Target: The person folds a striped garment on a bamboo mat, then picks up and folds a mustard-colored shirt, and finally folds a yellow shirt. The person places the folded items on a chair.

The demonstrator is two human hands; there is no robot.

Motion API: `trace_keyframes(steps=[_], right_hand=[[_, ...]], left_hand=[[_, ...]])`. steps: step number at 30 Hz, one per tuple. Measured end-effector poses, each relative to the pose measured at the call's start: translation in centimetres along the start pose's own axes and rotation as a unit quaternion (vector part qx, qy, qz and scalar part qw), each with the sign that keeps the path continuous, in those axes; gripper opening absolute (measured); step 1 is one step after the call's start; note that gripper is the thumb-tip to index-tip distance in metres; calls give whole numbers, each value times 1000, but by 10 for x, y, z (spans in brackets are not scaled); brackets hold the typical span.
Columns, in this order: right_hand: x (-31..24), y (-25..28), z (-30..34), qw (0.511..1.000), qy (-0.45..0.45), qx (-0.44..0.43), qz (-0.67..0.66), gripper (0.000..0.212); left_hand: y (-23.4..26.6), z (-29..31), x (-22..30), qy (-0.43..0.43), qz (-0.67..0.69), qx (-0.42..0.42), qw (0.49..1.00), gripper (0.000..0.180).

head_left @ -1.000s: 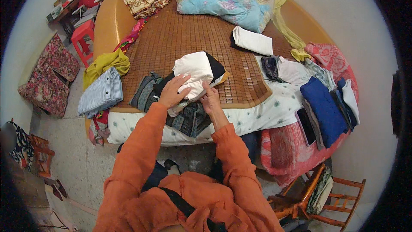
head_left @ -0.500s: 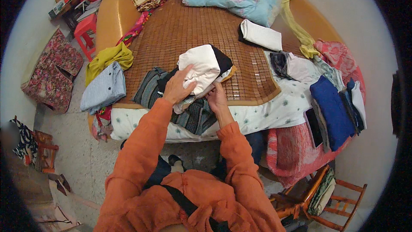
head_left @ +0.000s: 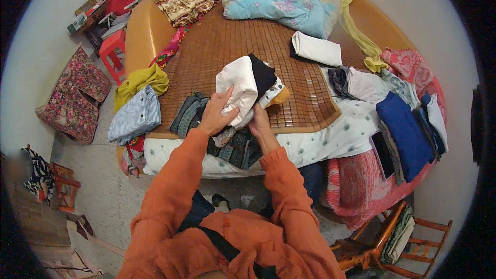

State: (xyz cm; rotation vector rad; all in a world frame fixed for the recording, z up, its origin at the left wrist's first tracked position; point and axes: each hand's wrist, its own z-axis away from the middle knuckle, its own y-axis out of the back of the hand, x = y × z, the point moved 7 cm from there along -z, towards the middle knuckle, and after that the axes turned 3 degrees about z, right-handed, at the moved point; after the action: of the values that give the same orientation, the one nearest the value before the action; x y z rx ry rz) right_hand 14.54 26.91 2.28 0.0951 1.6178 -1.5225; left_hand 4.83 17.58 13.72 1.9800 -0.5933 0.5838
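Right, your left hand (head_left: 216, 116) lies on the near left side of the white cloth bundle (head_left: 235, 82), mid-frame, thumb and fingers spread wide; looks like pressing rather than pinching, likely so the soft layers don't spring open. Your right hand (head_left: 261, 123) is at the bundle's lower right edge, fingertips tucked behind it, so can't tell if they're closed on cloth; probably there to prop that edge. Between them, the hands seem to steady it from two sides.

Black cloth (head_left: 263, 74) sticks out at the bundle's upper right, with spotted white cloth (head_left: 271, 90) and a yellow-orange piece (head_left: 279, 96) just below. Can't tell if those are one garment or several. Dark grey patterned knit (head_left: 238, 150) lies under the bundle, nearest your body, over the bed's front edge, perhaps for easy reach.

Right side of frame: folded blue garment (head_left: 405, 134) near the bed corner, dark phone (head_left: 382, 155) just beside it, presumably parked away from your hands. Upper right of centre: folded white cloth (head_left: 318, 49) on the brown mat (head_left: 258, 36). Left: striped shirt (head_left: 135, 115) against rumpled yellow cloth (head_left: 142, 80), seemingly set aside.
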Motion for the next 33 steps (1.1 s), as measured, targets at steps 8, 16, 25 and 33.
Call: trace_keyframes(steps=[8,16,25,33], right_hand=[[-144,-112,80,824,224,10,521,36],[-129,-190,131,418,389,-6,821,74],[56,-129,129,291,384,-29,876,62],[-7,-107,96,609,92,-244,749,59]], left_hand=[[13,21,15,129,438,36,889,45],[-33,55,29,161,817,85,547,53],[-54,161,-50,430,742,161,488,55],[-50,203,-58,460,629,286,558,55]])
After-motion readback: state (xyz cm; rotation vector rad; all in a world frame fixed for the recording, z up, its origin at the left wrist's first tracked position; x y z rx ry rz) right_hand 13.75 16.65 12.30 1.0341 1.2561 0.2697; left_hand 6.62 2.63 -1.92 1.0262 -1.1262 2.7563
